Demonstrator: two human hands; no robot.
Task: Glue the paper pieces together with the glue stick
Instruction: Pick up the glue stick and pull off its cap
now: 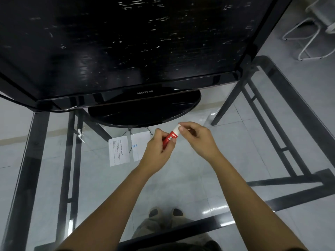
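Glue stick (171,137) in left hand (157,150) and right hand (198,139), fingers (181,128) clamped round it; paper pieces (118,151) alongside; monitor (126,42) close behind

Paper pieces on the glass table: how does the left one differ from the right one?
The left paper piece carries lines of black text; the right paper piece is nearly blank, with small blue marks. The left one shows whole; the left hand hides the right one's edge. Both are white, flat, side by side.
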